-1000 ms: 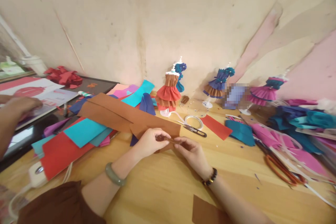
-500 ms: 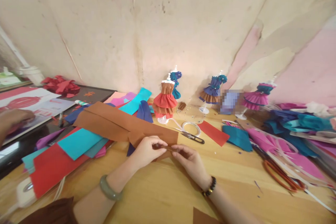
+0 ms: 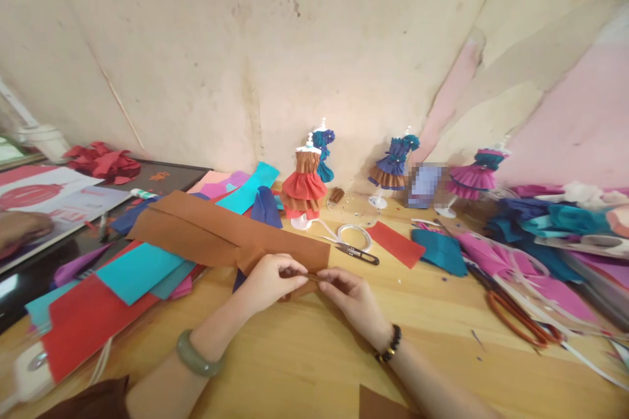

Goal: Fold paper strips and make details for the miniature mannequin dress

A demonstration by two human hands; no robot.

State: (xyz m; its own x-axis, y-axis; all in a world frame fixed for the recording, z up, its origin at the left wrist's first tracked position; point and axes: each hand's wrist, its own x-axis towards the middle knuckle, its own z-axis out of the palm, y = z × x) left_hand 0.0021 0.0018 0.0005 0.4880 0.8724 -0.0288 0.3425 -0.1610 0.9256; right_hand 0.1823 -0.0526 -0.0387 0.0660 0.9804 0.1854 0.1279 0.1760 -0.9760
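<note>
My left hand (image 3: 275, 283) and my right hand (image 3: 354, 304) meet over the wooden table, fingertips close together. Both are closed in a pinch on a thin, narrow brown strip (image 3: 313, 275) stretched between them; whether it is paper or cloth I cannot tell. Just beyond my fingers lie large brown sheets (image 3: 196, 228), partly hidden by my left hand. Black thread snips (image 3: 361, 253) rest ahead of my right hand, by a white coiled ring (image 3: 369, 236). Behind them stands a small dress form in a red and brown ruffled dress (image 3: 304, 184).
Red sheets (image 3: 81, 327) and turquoise sheets (image 3: 140, 272) overlap at left. Another person's hand (image 3: 22, 232) is at the far left. Two little dressed forms stand by the wall, one in blue (image 3: 390, 163), one in pink (image 3: 474, 177). Orange-handled scissors (image 3: 523, 322) lie right, near piled colourful material (image 3: 565, 226).
The whole view has shifted a little, so things sit slightly further left. My hands keep their pinch on the brown strip, with hardly any change in pose.
</note>
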